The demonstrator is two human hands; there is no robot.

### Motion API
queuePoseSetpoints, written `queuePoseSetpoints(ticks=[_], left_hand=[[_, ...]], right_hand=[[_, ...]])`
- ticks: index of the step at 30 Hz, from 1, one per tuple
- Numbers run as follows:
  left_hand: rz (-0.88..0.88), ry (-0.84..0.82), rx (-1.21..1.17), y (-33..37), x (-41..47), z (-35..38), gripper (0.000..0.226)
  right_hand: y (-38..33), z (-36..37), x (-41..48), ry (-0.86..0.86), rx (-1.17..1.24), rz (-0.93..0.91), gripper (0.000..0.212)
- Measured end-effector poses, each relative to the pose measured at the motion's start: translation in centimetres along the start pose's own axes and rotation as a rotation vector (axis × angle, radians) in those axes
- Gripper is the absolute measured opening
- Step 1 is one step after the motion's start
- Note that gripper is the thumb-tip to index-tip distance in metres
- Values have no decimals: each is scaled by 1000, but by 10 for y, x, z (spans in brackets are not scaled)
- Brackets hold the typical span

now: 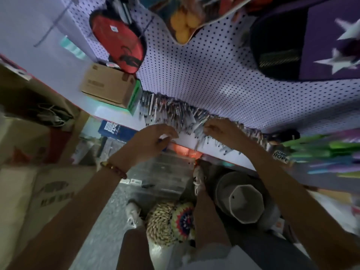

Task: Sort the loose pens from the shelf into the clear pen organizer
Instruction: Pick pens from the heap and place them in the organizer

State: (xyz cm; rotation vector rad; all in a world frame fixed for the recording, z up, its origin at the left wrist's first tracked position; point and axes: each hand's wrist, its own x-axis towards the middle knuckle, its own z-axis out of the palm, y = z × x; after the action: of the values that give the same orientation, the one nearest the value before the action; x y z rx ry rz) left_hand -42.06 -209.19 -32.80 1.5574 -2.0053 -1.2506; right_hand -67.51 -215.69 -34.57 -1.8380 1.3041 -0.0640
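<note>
A long row of pens (pixel 175 112) lies packed along the white shelf (pixel 187 140) below the pegboard; motion blur hides whether they sit in a clear organizer. My right hand (pixel 220 131) is at the middle of the row, and its fingertips pinch a pen (pixel 203 121) that sticks out to the upper left. My left hand (pixel 153 139) is at the shelf's front edge, left of the right hand, fingers curled over the pens there. A small dark thing shows under its fingers; I cannot tell whether it is held.
A cardboard box (pixel 109 84) stands at the shelf's left end. A red bag (pixel 118 41) and a purple backpack (pixel 311 39) hang on the pegboard (pixel 214 75). Clear plastic bins (pixel 165 172) and a grey pot (pixel 241 197) sit below the shelf. Green and blue items (pixel 321 154) jut from the right.
</note>
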Motion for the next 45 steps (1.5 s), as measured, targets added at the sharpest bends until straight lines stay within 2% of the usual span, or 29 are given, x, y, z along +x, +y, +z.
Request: queuePoseSetpoints(ticks=[3,9,16,18,21,24,28,31,34,36,38,41,45], left_hand=[[29,-29,-63,-25,-28,-5,20],[119,-68,-100,-65,-57,-1,19],[56,1,-88,-121,-46,35,20],[-27,17,-23,-146,-27,54,21],[-93,34,62,-192,6,90,22],[-110,-38,211,-236,41,126,38],[-106,-217,454,-275,83,163,42],[-138,-302,451,-302,103,171,43],[-83,-300,398,-324,118,172,37],[-47,-332,488,-335,125,182,25],[72,-311,610,-346,130,194,17],[216,-218,623,-359,131,196,46],[246,-273,531,-362,130,194,48]], right_hand=[[-16,39,-11,88,-1,13,9],[-27,106,-37,98,-8,68,12],[29,157,-14,36,-9,149,10],[55,176,9,24,4,105,8],[98,206,53,7,-42,52,29],[136,233,98,-51,-161,-32,47],[162,262,155,-213,-249,-211,39],[174,280,185,-314,-409,-282,29],[174,294,197,-305,-568,-385,25],[173,300,199,-303,-599,-414,19],[178,303,204,-304,-632,-453,20],[183,304,209,-350,-647,-470,22],[191,311,216,-311,-650,-513,22]])
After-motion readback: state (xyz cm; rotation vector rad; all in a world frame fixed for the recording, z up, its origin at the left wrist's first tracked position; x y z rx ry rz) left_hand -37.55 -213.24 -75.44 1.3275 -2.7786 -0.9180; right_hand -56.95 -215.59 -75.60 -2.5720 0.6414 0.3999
